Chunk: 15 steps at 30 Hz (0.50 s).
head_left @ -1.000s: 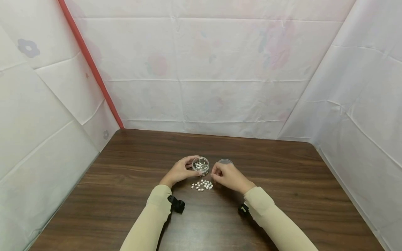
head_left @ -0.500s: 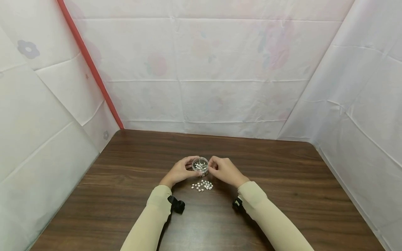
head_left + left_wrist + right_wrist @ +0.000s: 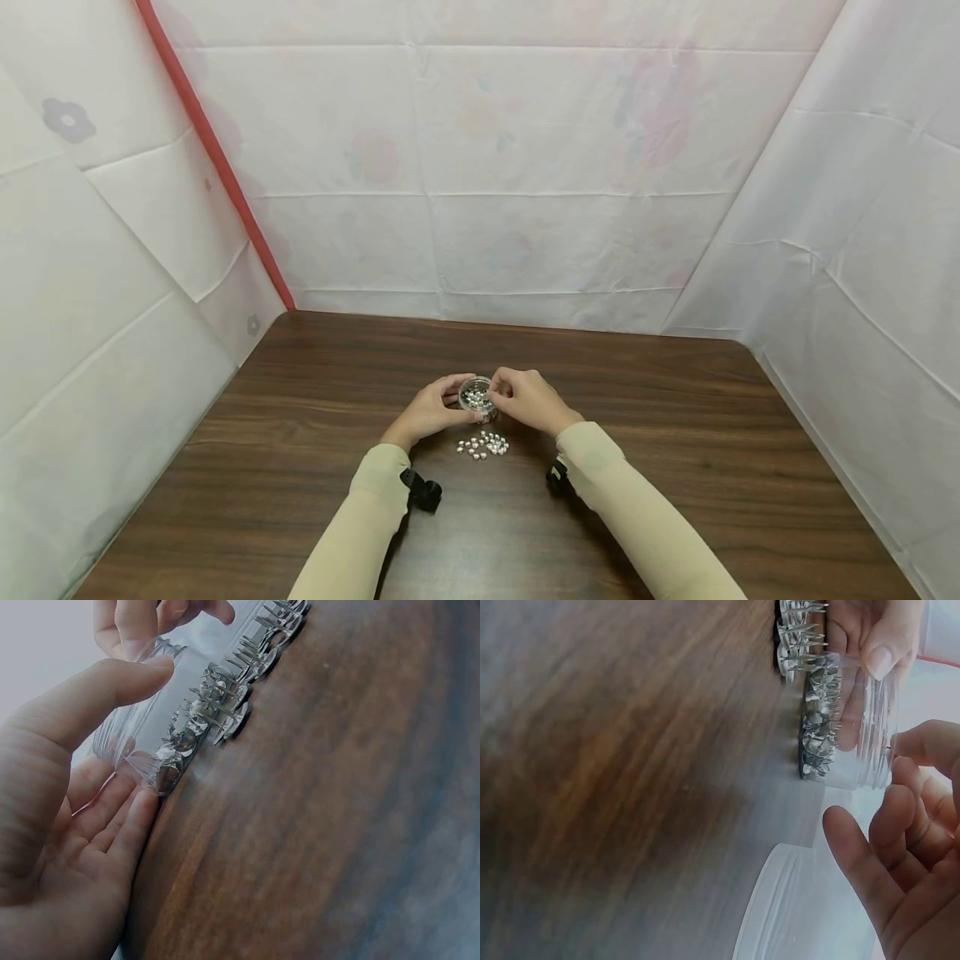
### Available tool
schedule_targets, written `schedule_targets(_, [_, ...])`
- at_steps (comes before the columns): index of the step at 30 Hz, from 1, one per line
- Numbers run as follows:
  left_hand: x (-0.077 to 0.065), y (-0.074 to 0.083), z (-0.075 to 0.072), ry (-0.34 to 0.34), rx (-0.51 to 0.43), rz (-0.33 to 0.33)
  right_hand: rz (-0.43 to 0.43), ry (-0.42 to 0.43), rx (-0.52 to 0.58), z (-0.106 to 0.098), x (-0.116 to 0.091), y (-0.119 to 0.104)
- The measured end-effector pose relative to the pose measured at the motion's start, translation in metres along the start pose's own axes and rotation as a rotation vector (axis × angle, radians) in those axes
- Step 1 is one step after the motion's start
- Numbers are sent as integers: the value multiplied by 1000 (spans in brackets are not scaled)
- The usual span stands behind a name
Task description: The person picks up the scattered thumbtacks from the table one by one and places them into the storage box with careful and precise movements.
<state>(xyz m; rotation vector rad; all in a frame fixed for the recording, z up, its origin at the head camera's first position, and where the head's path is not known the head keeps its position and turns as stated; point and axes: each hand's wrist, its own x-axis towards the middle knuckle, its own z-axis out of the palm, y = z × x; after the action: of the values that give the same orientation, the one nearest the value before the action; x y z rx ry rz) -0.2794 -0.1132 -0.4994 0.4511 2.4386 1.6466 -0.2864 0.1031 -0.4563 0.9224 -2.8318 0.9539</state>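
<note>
My left hand [image 3: 431, 410] curls its thumb and fingers round a clear screw-top jar [image 3: 862, 727], which stands upright on the table. Silver thumbtacks [image 3: 821, 720] cover the bottom of the jar. My right hand [image 3: 528, 402] is over the jar's right rim, its fingertips pinched together at the opening. A thin dark tip, seemingly of a thumbtack, just shows at those fingertips in the right wrist view; the fingers hide the rest. In front of the jar lies a loose pile of thumbtacks [image 3: 483, 445], points up.
A clear round lid [image 3: 776, 907] lies on the brown wooden table [image 3: 337, 367] beside the jar; my right hand covers it in the head view. Pale fabric walls [image 3: 480, 167] enclose the back and both sides.
My right hand has moved left, from above the lid to over the jar's opening. My left hand and the jar have stayed in place, and the loose pile looks the same.
</note>
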Motion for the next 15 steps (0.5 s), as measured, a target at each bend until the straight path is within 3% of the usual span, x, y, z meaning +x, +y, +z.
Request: schedule_targets(15, [-1,-1,0,2,20,-11,22,-6,7,3,2,3])
